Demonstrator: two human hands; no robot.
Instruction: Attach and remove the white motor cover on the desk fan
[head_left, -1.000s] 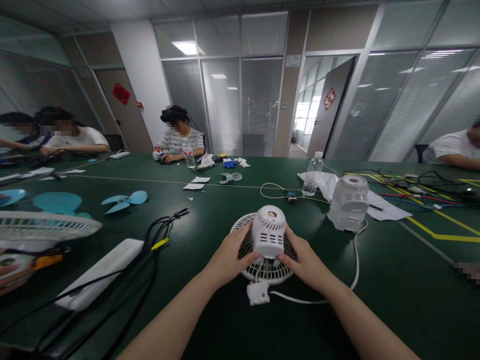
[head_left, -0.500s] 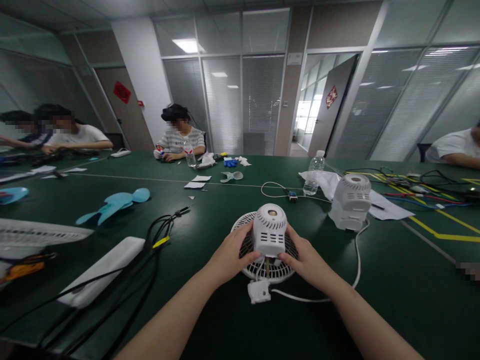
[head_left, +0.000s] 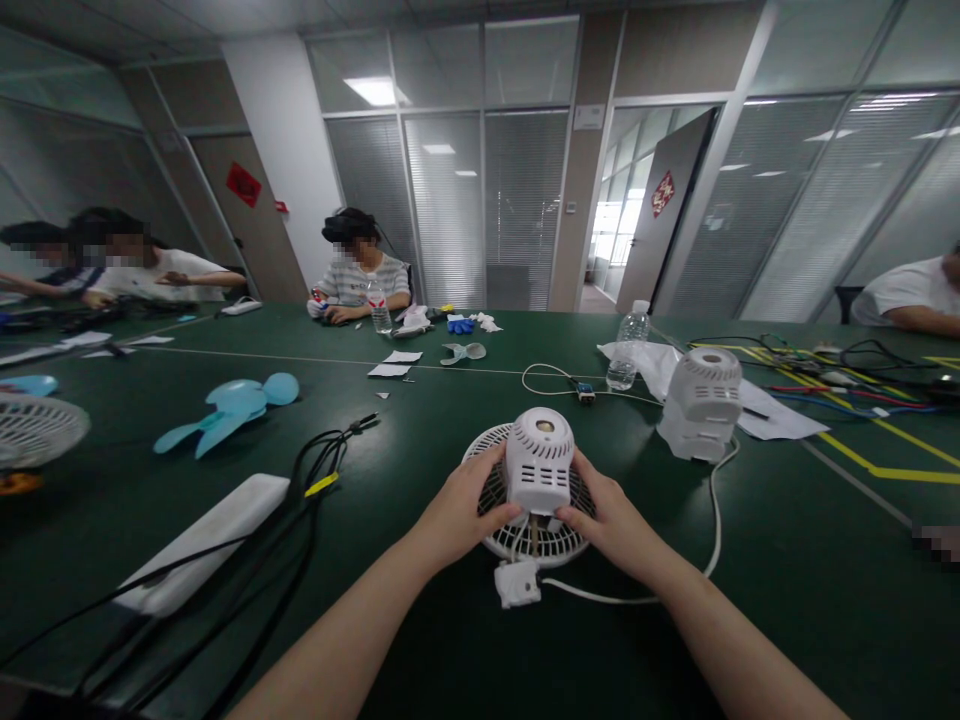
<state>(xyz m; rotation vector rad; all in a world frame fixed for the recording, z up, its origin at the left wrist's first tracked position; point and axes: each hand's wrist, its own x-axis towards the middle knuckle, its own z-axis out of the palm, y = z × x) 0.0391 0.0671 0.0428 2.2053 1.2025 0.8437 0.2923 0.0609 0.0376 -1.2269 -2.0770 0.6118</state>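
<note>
Between my two hands is a white fan motor housing with vent slots and a round hole on top. My left hand grips its left side and my right hand its right side, thumbs at the lower front edge. Beneath the housing lies a round white fan grille, partly covered by it and my fingers. In front of the grille sits a small white block-shaped part, with a white cable leading off to the right. A similar white housing stands farther right.
To the left lie a blue fan blade, a white power strip, black cables and another grille. A water bottle stands beside white paper. Several people sit around the green table.
My hands and the housing have stayed put. At far left, the white grille has shifted and tilted, and the blue fan blade has moved slightly. One co-worker has raised a hand.
</note>
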